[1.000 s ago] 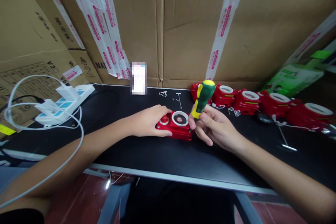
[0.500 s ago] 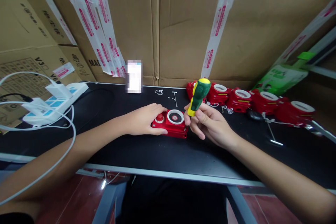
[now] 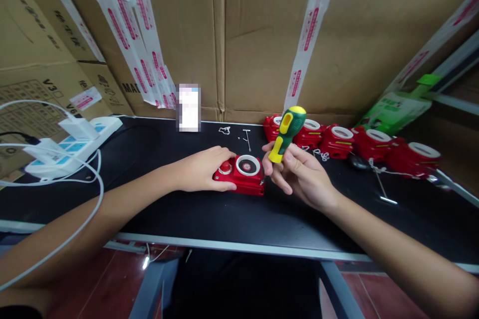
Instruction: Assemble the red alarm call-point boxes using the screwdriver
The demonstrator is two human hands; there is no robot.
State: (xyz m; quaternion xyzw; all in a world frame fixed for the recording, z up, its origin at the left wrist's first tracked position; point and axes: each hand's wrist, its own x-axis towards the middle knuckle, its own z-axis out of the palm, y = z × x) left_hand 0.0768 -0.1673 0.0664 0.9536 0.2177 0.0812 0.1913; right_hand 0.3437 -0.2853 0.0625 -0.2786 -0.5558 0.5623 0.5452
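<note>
Far to the left of the red box (image 3: 241, 175) sits a white power strip (image 3: 71, 145) with white plugs in it, right by the brown cardboard wall (image 3: 262, 40); a white cable (image 3: 80, 229) loops from it down across the person's arm. Next comes the left hand (image 3: 204, 169); it lies flat on the left end of the red box, fingers together and pressing the side, with the thumb along the front edge; it grips nothing but the box. The red box rests on the black table (image 3: 187, 214), between the two hands; it has a small red button on its left part and a white ring on its right part. Behind the red box, nearer the wall, lie a small metal pin (image 3: 247, 138) and a bit of white string (image 3: 224, 130). Just right of the red box is the right hand (image 3: 295, 174); its fingers are closed around a green and yellow screwdriver (image 3: 286, 127); the fat handle sticks up and leans a little right, and the tip points down at the right edge of the red box, though the fingers hide most of the shaft. Further right of the red box, a row of more red boxes (image 3: 359, 144) stands along the wall; a green packet (image 3: 400, 107) leans behind them.
</note>
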